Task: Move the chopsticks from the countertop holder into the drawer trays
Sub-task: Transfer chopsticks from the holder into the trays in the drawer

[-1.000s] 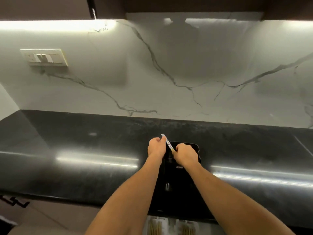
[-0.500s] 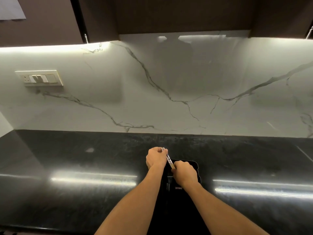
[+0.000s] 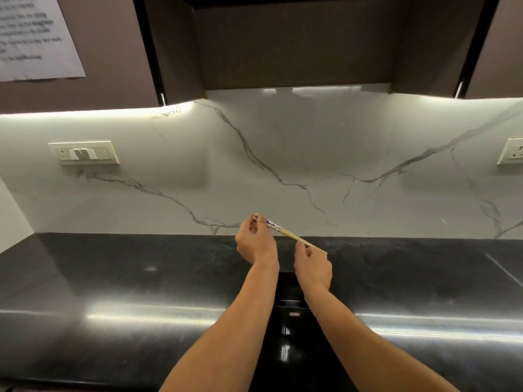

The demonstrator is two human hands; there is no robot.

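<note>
**Chopsticks Clear of the Holder, Drawer Yet to Come**

The chopsticks (image 3: pixel 288 234) are up in the air, lifted clear of the black holder (image 3: pixel 286 288). The holder sits on the dark surface (image 3: pixel 141 278) at 6 o'clock from the hands, mostly tucked between the two forearms. The sticks are held as one bundle on a slant, patterned end up at 10 o'clock and bare wooden tips down at 4 o'clock. Behind them is the foot of the marble backsplash (image 3: pixel 368 137).

Progress? Somewhere in the first half, by my reading. The lift-out looks done for this lot, but the carry and the drop into the drawer trays are both left. No drawer is in view, so what already lies in the trays can't be told. The holder's mouth is too dark to say whether more sticks wait inside.

Now the grip. The left hand (image 3: pixel 256 244) has its fingers curled, fingertips pinching the patterned end at the top. The right hand (image 3: pixel 312 267) pinches the thin end between thumb and finger, just short of the tips, which poke out beyond. Both hands are closed on the sticks, one at each end.
</note>
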